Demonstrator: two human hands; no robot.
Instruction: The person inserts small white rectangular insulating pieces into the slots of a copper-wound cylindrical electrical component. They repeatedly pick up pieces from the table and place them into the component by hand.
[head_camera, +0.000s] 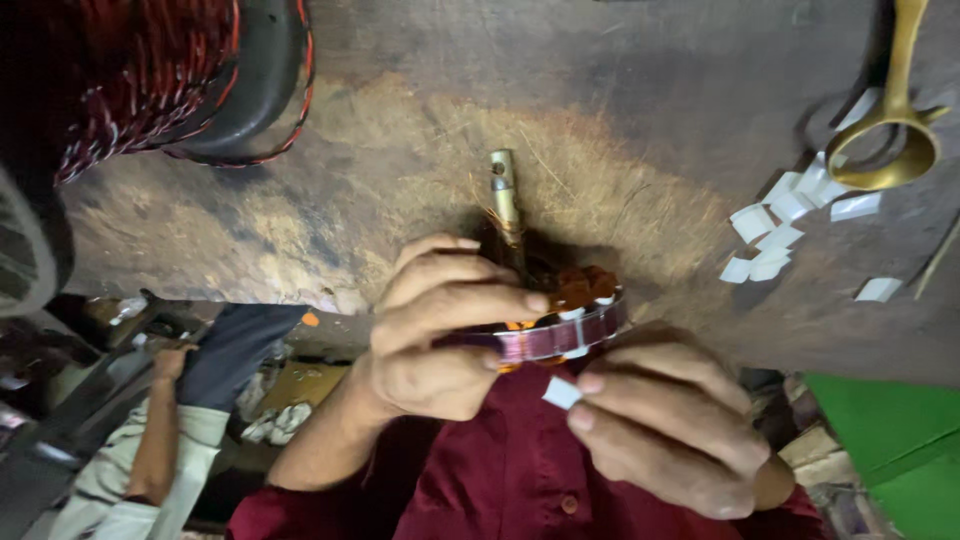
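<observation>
1. Two hands meet over a small motor armature (565, 325) held just above the edge of the worn wooden surface (400, 170).
2. Left hand (440, 335) is clenched around the armature's banded ring, thumb on top, with the brass-coloured shaft (505, 195) pointing away from the person.
3. Right hand (665, 425) pinches a small white paper slip (561, 392) between thumb and forefinger, just below the ring and nearly touching it.
4. More white paper slips (775, 225) lie scattered on the surface to the right, near a brass funnel (895, 130).
5. Another person's arm (160, 430) shows at lower left.
</observation>
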